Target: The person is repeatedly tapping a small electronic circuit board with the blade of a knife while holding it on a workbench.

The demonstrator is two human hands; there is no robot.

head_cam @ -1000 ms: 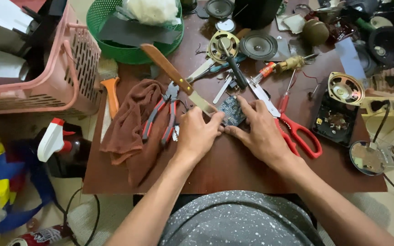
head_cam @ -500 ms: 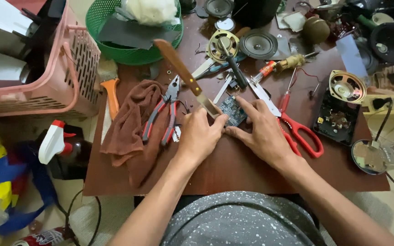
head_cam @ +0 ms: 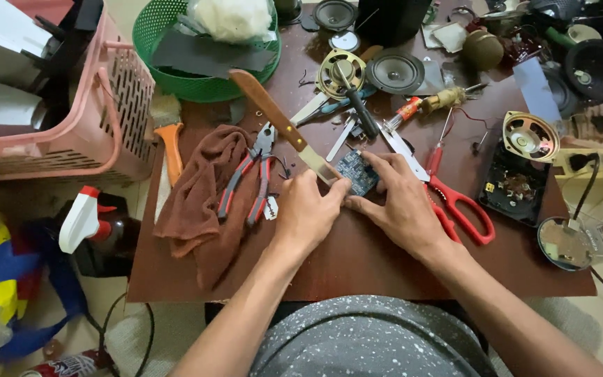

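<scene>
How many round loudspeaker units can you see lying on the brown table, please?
5, at least: a gold-framed speaker beside a grey-coned speaker, a dark small speaker at the top, a gold speaker and a black speaker right; clutter may hide others.

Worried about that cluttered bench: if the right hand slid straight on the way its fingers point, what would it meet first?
The right hand points up-left, already touching the small circuit board; beyond it, probably the knife blade.

Both bare forearms are extended forward, converging. The left hand is curled into a loose fist, knuckles up; the right hand is laid flat, fingers spread forward.
</scene>
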